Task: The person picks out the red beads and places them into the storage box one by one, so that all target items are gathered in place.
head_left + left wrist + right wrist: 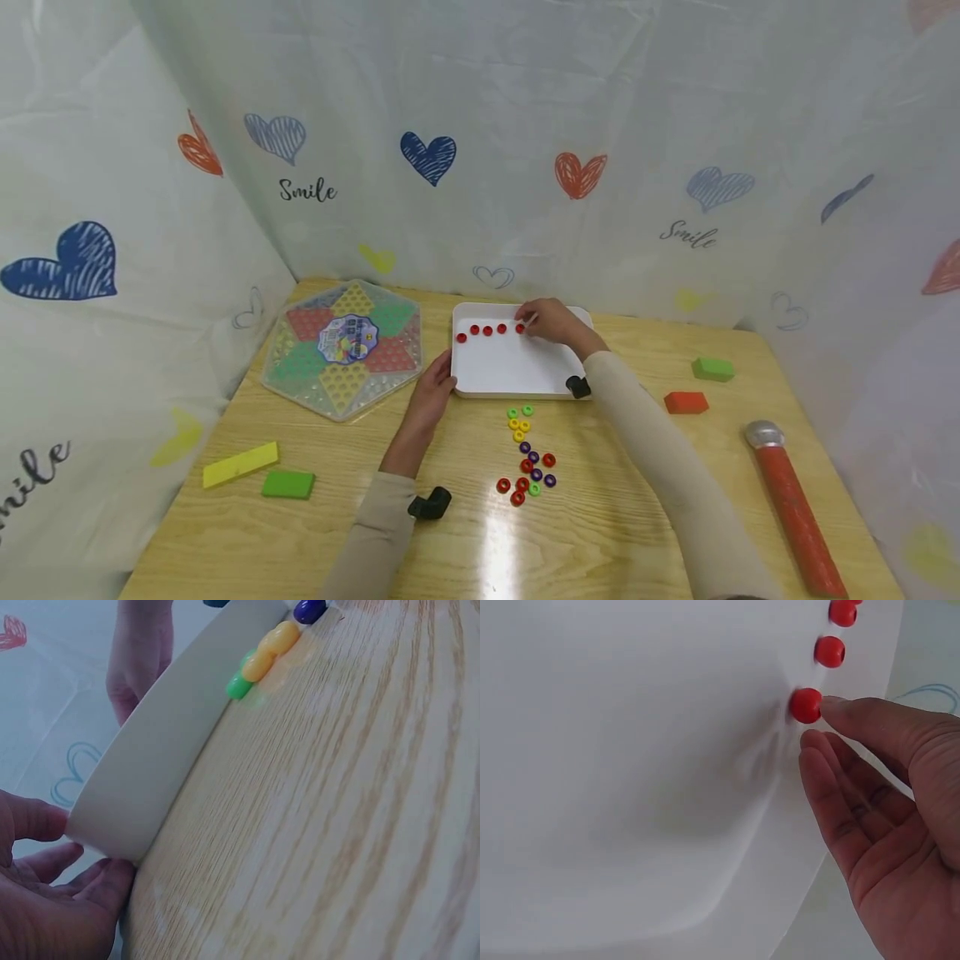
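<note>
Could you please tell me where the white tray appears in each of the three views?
Head: tray at table centre, between both hands.
Left wrist: its outer wall crosses diagonally, left hand at its corner.
Right wrist: its floor fills most of the frame.
Shared landmark: the right hand, seen in all three.

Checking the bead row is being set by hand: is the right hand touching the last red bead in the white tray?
Touching. In the right wrist view a fingertip of the right hand meets the red bead on the white tray, no gap.

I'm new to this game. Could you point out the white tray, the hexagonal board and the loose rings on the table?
white tray (498, 375): head view, bare floor.
hexagonal board (347, 340): head view, centre label.
loose rings (527, 465): head view, middle of cluster.
</note>
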A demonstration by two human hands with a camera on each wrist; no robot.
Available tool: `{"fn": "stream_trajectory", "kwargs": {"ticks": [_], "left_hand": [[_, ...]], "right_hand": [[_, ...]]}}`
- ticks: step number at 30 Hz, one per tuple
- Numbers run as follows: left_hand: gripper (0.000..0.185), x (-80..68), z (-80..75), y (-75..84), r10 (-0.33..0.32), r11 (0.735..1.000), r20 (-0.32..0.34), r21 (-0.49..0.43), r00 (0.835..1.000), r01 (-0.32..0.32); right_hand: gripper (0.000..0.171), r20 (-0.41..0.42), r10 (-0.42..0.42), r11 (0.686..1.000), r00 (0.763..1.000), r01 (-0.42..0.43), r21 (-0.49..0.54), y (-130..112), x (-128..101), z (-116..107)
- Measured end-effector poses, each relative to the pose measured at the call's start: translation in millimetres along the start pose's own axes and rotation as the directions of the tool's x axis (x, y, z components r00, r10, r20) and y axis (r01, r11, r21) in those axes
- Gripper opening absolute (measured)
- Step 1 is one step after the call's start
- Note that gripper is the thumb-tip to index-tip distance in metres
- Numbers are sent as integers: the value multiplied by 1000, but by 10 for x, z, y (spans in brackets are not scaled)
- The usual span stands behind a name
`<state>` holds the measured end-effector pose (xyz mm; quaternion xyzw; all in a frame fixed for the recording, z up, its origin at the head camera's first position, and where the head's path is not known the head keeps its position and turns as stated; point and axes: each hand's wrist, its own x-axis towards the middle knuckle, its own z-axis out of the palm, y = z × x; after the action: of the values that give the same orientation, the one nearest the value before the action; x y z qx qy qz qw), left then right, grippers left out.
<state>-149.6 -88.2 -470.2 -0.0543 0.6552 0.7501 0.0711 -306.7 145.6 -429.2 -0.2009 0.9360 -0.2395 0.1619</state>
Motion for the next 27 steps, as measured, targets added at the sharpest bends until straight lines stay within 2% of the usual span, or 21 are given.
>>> {"fn": "stream_trajectory", "kwargs": {"ticks": [7,16,21,27], "left_hand": [[53,16,15,-43,-16,1000,-12,14,1000,16],[53,65,26,-34,-6,1000,-11,25,1000,7],[53,78,11,-46,-19,999,-18,39,1000,20],[53,90,-10,-66,-46,998,-25,38,999,47]], "right_hand": [[32,-24,-54,998,998,55,20,-18,-253,-128],[29,-29,-192,975,981,194,110,-154,-825,-283],[27,-14,-246,956,969,245,159,-166,-1177,-217],[28,56,-277,937,959,257,236,-84,-1505,31]]}}
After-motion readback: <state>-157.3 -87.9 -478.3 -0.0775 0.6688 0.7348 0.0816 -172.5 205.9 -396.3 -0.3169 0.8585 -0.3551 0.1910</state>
